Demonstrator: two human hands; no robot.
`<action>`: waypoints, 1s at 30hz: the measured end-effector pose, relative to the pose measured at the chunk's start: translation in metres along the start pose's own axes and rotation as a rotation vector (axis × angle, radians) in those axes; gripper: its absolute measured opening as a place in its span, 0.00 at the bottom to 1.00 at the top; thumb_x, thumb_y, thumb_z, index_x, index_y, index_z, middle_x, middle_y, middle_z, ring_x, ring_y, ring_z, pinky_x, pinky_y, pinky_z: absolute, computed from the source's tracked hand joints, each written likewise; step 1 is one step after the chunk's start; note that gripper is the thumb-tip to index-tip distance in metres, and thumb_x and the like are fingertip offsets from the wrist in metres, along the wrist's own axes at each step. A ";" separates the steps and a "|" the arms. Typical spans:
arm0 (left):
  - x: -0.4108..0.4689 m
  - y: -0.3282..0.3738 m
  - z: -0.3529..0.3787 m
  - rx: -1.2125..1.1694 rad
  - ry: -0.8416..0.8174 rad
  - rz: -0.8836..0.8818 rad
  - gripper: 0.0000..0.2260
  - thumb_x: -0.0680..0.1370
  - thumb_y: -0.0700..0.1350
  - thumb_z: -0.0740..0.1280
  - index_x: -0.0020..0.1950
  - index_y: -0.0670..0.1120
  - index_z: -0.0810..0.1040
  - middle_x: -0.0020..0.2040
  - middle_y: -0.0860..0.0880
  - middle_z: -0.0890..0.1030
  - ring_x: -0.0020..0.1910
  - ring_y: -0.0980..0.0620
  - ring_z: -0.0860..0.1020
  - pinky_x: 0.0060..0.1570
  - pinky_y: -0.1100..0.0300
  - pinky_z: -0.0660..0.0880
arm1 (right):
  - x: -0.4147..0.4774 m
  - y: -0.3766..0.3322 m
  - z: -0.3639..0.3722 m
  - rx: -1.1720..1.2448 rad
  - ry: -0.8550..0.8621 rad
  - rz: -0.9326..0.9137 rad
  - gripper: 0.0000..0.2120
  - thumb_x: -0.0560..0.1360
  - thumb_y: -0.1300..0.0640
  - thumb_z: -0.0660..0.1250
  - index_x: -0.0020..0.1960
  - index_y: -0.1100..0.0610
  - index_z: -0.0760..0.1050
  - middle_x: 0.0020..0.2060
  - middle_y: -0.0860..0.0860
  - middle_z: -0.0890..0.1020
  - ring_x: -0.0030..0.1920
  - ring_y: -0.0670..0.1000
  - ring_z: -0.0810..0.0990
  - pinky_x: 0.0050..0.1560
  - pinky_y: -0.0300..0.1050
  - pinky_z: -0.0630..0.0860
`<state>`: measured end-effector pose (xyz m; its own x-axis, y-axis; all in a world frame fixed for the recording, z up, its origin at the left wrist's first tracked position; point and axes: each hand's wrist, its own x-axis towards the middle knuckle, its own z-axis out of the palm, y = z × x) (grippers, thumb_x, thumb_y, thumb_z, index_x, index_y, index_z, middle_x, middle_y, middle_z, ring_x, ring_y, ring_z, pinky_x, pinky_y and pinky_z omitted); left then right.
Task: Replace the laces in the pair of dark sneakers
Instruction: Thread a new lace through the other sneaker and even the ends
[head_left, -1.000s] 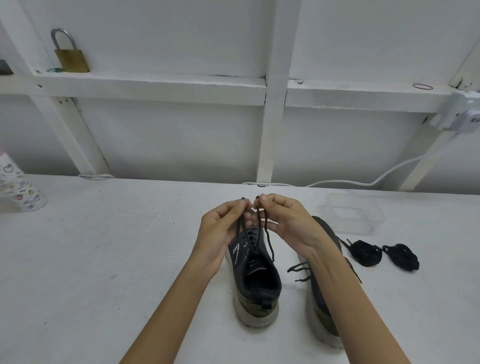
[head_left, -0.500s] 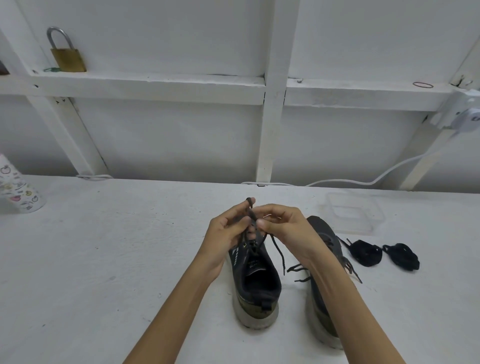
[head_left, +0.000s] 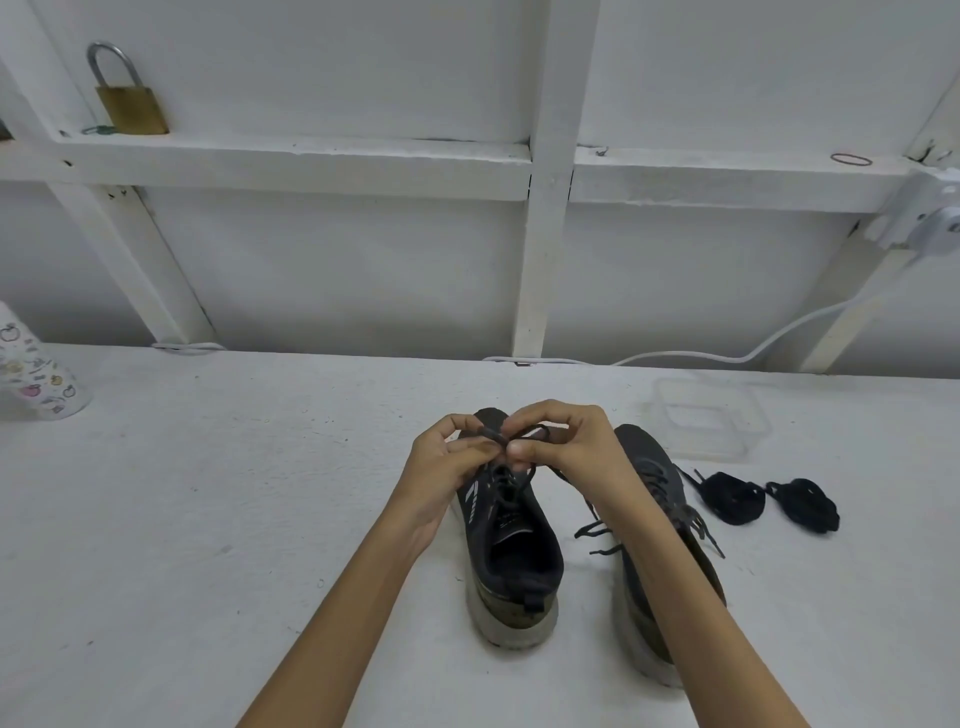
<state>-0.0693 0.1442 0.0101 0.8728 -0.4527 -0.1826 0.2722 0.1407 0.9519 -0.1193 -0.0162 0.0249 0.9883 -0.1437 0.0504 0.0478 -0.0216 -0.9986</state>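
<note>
We see two dark sneakers standing side by side on the white surface (head_left: 208, 519), heels toward us. Both hands meet above the front part of the first sneaker (head_left: 514, 561). The left hand (head_left: 447, 457) has its fingers curled and pinches the dark lace (head_left: 493, 434) of this shoe. The right hand (head_left: 566, 447) also has curled fingers, and its thumb and fingertips pinch the same lace from the other side, so the two hands almost touch. The lace goes down from the fingers into the eyelets.

The second sneaker (head_left: 654, 478) stands just beside, to the right, partly hidden by the right forearm; its loose lace ends (head_left: 597, 535) lie between the shoes. Further right, two black lace bundles (head_left: 732, 496) lie near each other, and behind them is a clear plastic container (head_left: 706, 421). A printed cup (head_left: 36, 379) stands at the far left. On the ledge above, we see a brass padlock (head_left: 130, 98).
</note>
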 end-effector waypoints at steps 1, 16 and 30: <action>-0.001 0.000 0.000 0.008 0.009 -0.004 0.08 0.75 0.33 0.69 0.51 0.42 0.75 0.42 0.42 0.84 0.38 0.51 0.82 0.39 0.66 0.76 | 0.001 0.002 0.001 -0.018 0.034 -0.026 0.09 0.68 0.74 0.73 0.44 0.64 0.82 0.39 0.57 0.84 0.35 0.54 0.83 0.38 0.42 0.80; -0.006 -0.017 -0.008 1.016 0.083 0.506 0.09 0.77 0.49 0.69 0.56 0.56 0.83 0.48 0.59 0.84 0.43 0.61 0.79 0.45 0.68 0.74 | 0.001 0.018 0.003 -0.522 0.331 -0.164 0.08 0.65 0.63 0.79 0.36 0.51 0.84 0.33 0.44 0.83 0.33 0.43 0.80 0.39 0.39 0.76; -0.005 -0.027 -0.015 0.830 -0.049 0.601 0.09 0.77 0.52 0.63 0.54 0.58 0.80 0.51 0.62 0.81 0.54 0.56 0.77 0.53 0.60 0.75 | -0.009 0.009 -0.023 -0.075 -0.290 0.226 0.05 0.72 0.67 0.72 0.39 0.59 0.83 0.33 0.57 0.78 0.32 0.52 0.71 0.32 0.36 0.69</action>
<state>-0.0750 0.1554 -0.0183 0.7497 -0.5464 0.3733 -0.5870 -0.2887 0.7563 -0.1316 -0.0382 0.0153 0.9732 0.1329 -0.1878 -0.1761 -0.0952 -0.9798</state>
